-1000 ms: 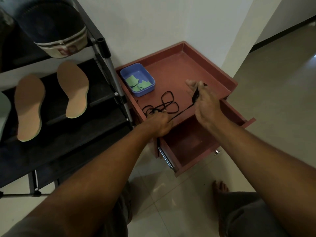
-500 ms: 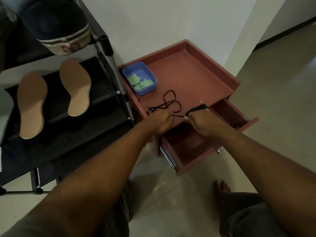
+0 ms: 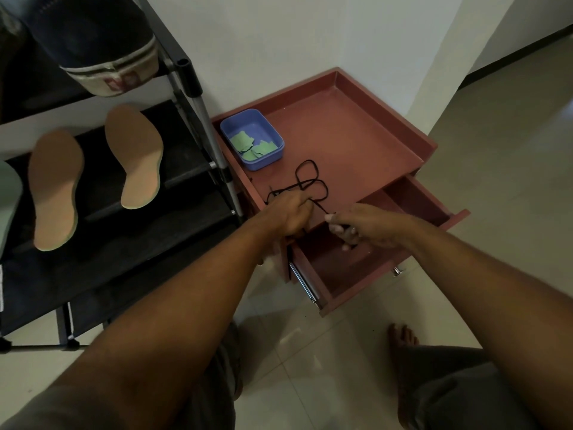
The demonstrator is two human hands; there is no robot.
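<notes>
A thin black lace (image 3: pixel 310 178) lies in loops on the red-brown top of a small cabinet (image 3: pixel 356 144). My left hand (image 3: pixel 288 212) rests at the cabinet's front edge, fingers curled round one stretch of the lace. My right hand (image 3: pixel 362 225) hovers over the open drawer (image 3: pixel 341 268), its thumb and fingers pinching the lace's near end; a wound part of the lace seems to sit under its fingers, mostly hidden. A short taut piece runs between the two hands.
A blue plastic tub (image 3: pixel 252 141) with green paper scraps sits at the cabinet's back left. A black shoe rack (image 3: pixel 198 125) stands to the left, holding two tan insoles (image 3: pixel 136 156) and a shoe (image 3: pixel 93 35) above. My bare foot (image 3: pixel 403 336) is on the tiled floor.
My right hand came down from above the cabinet top to just over the open drawer, close to my left hand, shortening the stretch of lace between them. My left hand stayed put.
</notes>
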